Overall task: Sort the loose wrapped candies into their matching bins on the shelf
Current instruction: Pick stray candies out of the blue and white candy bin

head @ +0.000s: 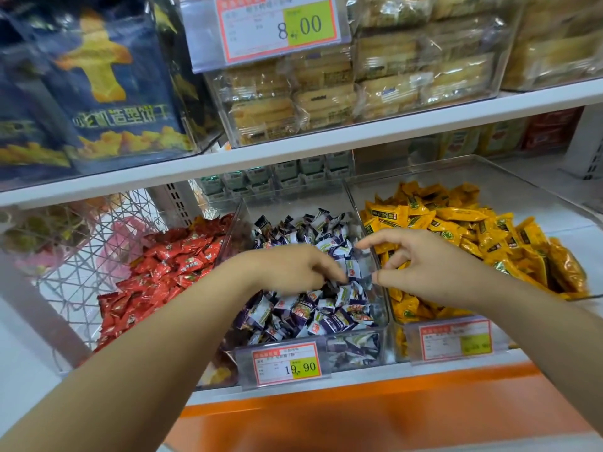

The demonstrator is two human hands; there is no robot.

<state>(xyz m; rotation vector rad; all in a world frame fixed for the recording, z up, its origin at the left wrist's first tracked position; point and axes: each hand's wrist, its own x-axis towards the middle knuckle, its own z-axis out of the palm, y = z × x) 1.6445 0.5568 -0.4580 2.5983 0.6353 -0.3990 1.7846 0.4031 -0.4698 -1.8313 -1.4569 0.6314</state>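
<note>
Mid-search: my left hand [287,265] dug curled fingers into the purple candies [326,314], grip unclear; right hand [424,265] hung loose-fingered, empty. Next, probably, pinch out any stray.

I see glossy, foil-like wrappers on the purple candies [326,308], red candies [169,262] and yellow candies [473,230], all in clear, smooth plastic bins [424,172]. The white wire basket [98,230] looks like coated metal, though it's blurred.

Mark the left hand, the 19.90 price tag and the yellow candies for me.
left hand [287,265]: head view, back of the hand.
19.90 price tag [287,363]: head view, centre of the label.
yellow candies [456,223]: head view, top of the pile.
</note>
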